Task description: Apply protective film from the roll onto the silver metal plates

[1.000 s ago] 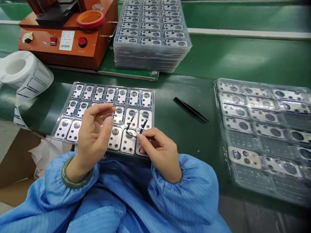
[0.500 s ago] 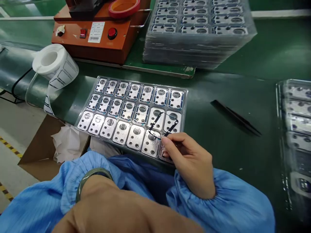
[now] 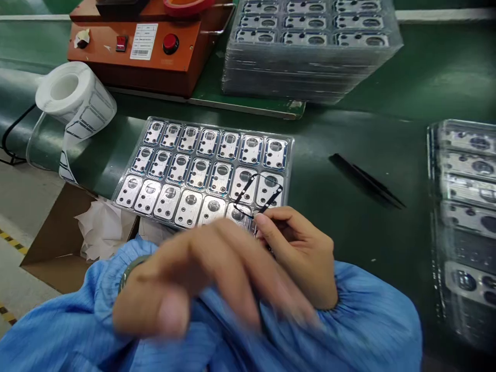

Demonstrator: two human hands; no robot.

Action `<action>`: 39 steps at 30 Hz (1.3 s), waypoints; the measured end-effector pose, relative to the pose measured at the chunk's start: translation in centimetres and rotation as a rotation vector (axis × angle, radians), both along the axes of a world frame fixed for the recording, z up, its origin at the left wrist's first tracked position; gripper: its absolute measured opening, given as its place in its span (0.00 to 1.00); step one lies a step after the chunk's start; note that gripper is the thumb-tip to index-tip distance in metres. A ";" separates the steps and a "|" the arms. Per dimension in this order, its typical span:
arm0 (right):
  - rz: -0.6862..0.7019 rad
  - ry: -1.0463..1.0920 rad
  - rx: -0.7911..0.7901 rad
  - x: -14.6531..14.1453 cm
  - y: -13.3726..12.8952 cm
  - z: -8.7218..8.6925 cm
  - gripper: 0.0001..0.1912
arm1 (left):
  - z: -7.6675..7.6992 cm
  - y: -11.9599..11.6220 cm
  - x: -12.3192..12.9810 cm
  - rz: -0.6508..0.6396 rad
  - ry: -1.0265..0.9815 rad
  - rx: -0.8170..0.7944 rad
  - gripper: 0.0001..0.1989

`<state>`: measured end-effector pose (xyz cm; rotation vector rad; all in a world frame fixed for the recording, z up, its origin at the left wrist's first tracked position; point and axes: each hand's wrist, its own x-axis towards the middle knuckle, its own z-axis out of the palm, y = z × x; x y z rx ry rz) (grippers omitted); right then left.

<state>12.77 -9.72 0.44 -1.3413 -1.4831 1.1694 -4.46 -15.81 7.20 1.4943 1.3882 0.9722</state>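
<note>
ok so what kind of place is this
Probably a factory assembly bench: a tray of metal plates, a tall stack of similar trays, and an orange machine with a red button.

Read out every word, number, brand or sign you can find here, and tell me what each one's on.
Nothing here is readable enough to quote.
White rectangular paper label on the orange box-shaped machine: printed lines and a barcode, too small to read.
Faint marking below the round red button: too small to read.
Silvery rectangular metal plates: no readable text.
</note>
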 end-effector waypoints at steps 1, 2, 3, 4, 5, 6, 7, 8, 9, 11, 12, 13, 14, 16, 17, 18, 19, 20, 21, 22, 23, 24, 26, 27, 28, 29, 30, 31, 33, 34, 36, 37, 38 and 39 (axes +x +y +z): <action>0.004 0.005 0.008 0.0 0.0 0.0 0.08 | -0.5 1.5 -0.2 0.003 -0.026 0.020 0.12; 0.008 0.014 0.012 0.1 0.1 -0.1 0.08 | -1.3 2.9 -0.5 0.042 -0.061 0.047 0.12; 0.009 0.023 0.015 0.1 0.1 -0.2 0.08 | -2.1 3.9 -0.9 0.095 -0.050 0.033 0.11; 0.012 0.031 0.017 0.2 0.1 -0.3 0.08 | -2.8 4.7 -1.1 0.137 -0.008 0.024 0.10; 0.015 0.036 0.017 0.2 0.1 -0.4 0.08 | -3.5 5.3 -1.4 0.124 0.044 -0.006 0.09; 0.016 0.041 0.019 0.3 0.0 -0.5 0.08 | -4.1 5.8 -1.5 0.098 0.089 -0.035 0.09; 0.016 0.047 0.021 0.3 0.0 -0.6 0.08 | -4.5 6.0 -1.5 0.071 0.114 -0.059 0.09; 0.017 0.055 0.021 0.4 0.0 -0.6 0.08 | -4.7 6.2 -1.5 0.045 0.127 -0.078 0.09; 0.018 0.066 0.020 0.4 0.0 -0.6 0.08 | -4.8 6.4 -1.4 0.031 0.125 -0.089 0.09; 0.022 0.082 0.014 0.3 0.0 -0.5 0.08 | -4.7 6.6 -1.2 0.023 0.100 -0.105 0.10; 0.026 0.082 0.005 0.3 0.0 -0.5 0.08 | -4.7 6.7 -1.1 0.020 0.085 -0.114 0.10; 0.029 0.078 -0.005 0.2 0.0 -0.4 0.08 | -4.6 6.7 -1.0 0.014 0.067 -0.125 0.10; 0.034 0.072 -0.015 0.2 0.0 -0.3 0.09 | -4.5 6.8 -0.9 0.008 0.048 -0.137 0.10; 0.042 0.066 -0.027 0.2 0.0 -0.2 0.09 | -4.4 6.9 -0.9 -0.001 0.017 -0.156 0.10; 0.047 0.067 -0.027 0.2 0.0 -0.1 0.09 | -4.4 6.9 -0.9 -0.009 0.007 -0.162 0.09; 0.053 0.069 -0.021 0.2 0.0 -0.2 0.09 | -4.4 6.9 -0.9 -0.020 -0.002 -0.168 0.09; 0.058 0.071 -0.014 0.2 0.0 -0.2 0.08 | -4.4 6.9 -1.0 -0.028 -0.010 -0.172 0.08; 0.063 0.071 -0.007 0.2 0.0 -0.2 0.08 | -4.3 6.9 -1.0 -0.033 -0.017 -0.176 0.07; 0.067 0.069 0.001 0.3 0.0 -0.3 0.08 | -4.3 6.9 -1.0 -0.034 -0.022 -0.178 0.06; 0.069 0.065 0.005 0.3 0.0 -0.3 0.08 | -4.2 6.8 -1.0 -0.030 -0.026 -0.178 0.06; 0.072 0.062 0.009 0.3 0.0 -0.4 0.08 | -4.2 6.8 -0.9 -0.025 -0.028 -0.174 0.06; 0.073 0.057 0.011 0.3 0.0 -0.4 0.08 | -4.2 6.8 -0.9 -0.022 -0.024 -0.166 0.06; 0.072 0.045 0.012 0.4 -0.1 -0.4 0.08 | -4.2 6.7 -0.9 -0.017 -0.004 -0.141 0.05; 0.070 0.038 0.011 0.4 -0.1 -0.4 0.08 | -4.2 6.7 -0.8 -0.015 0.006 -0.131 0.05; 0.067 0.031 0.008 0.4 -0.1 -0.4 0.08 | -4.2 6.7 -0.8 -0.015 0.013 -0.126 0.05; 0.064 0.025 0.003 0.4 -0.1 -0.4 0.09 | -4.3 6.7 -0.8 -0.017 0.015 -0.125 0.06; 0.061 0.022 -0.004 0.4 -0.1 -0.4 0.09 | -4.3 6.6 -0.8 -0.022 0.012 -0.126 0.06; 0.060 0.022 -0.011 0.4 -0.1 -0.3 0.09 | -4.3 6.6 -0.8 -0.030 0.006 -0.127 0.06; 0.060 0.031 -0.029 0.3 -0.1 -0.2 0.10 | -4.3 6.7 -0.8 -0.038 0.007 -0.121 0.06; 0.060 0.039 -0.043 0.3 0.0 -0.1 0.10 | -4.3 6.7 -0.8 -0.036 0.018 -0.113 0.06; 0.065 0.059 -0.081 0.4 0.1 0.2 0.11 | -4.1 6.9 -0.7 -0.018 0.053 -0.098 0.06; 0.070 0.070 -0.103 0.4 0.2 0.4 0.12 | -4.0 7.0 -0.7 -0.002 0.073 -0.095 0.05; 0.075 0.075 -0.124 0.4 0.3 0.6 0.12 | -4.0 7.1 -0.6 0.016 0.095 -0.092 0.06; 0.079 0.072 -0.138 0.5 0.5 0.9 0.12 | -3.9 7.3 -0.6 0.035 0.116 -0.089 0.06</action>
